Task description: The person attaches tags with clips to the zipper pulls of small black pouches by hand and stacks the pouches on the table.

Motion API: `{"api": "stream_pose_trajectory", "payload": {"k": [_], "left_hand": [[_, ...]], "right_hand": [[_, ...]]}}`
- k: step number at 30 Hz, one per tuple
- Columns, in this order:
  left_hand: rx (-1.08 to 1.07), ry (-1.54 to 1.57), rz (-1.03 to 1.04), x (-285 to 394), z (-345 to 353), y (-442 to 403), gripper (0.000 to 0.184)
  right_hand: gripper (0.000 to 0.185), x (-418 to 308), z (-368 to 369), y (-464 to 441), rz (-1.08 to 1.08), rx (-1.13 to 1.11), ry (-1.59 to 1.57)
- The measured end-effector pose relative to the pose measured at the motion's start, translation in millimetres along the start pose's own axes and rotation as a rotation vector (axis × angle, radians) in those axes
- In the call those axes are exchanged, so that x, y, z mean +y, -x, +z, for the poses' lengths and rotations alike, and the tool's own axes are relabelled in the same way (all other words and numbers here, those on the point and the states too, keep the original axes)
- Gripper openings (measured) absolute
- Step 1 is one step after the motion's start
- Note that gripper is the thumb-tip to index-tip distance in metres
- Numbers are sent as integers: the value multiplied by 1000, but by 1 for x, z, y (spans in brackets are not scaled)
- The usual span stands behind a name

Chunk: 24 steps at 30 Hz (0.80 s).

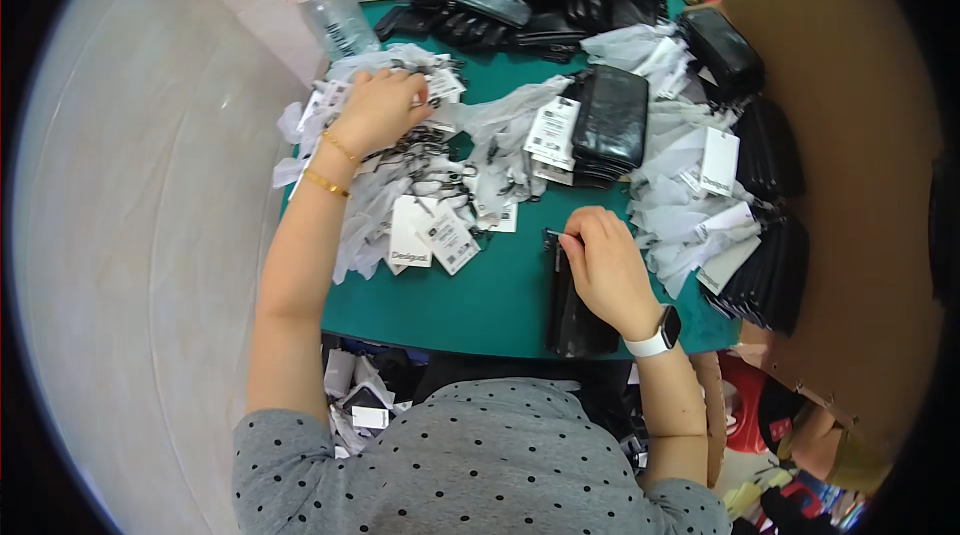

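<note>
The black wallet (585, 327) lies near the front edge of the green table (450, 307), its long side running away from the person. The right hand (606, 260) is on its far end, thumb and forefinger closed together on the corner there, the palm over the wallet's right side. A watch (655, 333) with a white strap sits on that wrist. The left hand (385, 110) reaches across to a pile of white tags (411, 232), its fingers curled over the far part; I cannot tell whether they grip anything. Two gold bracelets (327, 184) circle that forearm.

Between the hands and a little farther back is a stack of wallets (611, 118), with printed tags hanging over its left side. To the right, more wallets (770, 270) stand in rows beside strips of thin white wrapping (680, 220), next to a cardboard wall (850, 165). At the back of the table is a big heap of black wallets (490, 5), and a clear bottle (342, 23) is at the back left.
</note>
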<state>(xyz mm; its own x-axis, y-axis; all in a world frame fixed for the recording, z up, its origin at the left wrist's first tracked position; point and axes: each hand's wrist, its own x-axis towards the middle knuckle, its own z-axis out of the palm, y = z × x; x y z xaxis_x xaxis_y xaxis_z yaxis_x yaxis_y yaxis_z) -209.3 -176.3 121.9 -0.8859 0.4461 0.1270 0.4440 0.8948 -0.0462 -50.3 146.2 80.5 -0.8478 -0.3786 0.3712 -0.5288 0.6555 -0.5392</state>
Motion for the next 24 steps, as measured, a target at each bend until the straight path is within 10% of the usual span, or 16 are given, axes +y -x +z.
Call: {"api": "stream_pose_trajectory", "payload": {"k": [16, 24], "left_hand": [[292, 635, 13, -17, 2, 35, 8], [437, 1165, -113, -43, -37, 41, 7]], "right_hand": [[23, 24, -30, 23, 282, 436, -1749], [20, 23, -21, 27, 257, 432, -1995]]}}
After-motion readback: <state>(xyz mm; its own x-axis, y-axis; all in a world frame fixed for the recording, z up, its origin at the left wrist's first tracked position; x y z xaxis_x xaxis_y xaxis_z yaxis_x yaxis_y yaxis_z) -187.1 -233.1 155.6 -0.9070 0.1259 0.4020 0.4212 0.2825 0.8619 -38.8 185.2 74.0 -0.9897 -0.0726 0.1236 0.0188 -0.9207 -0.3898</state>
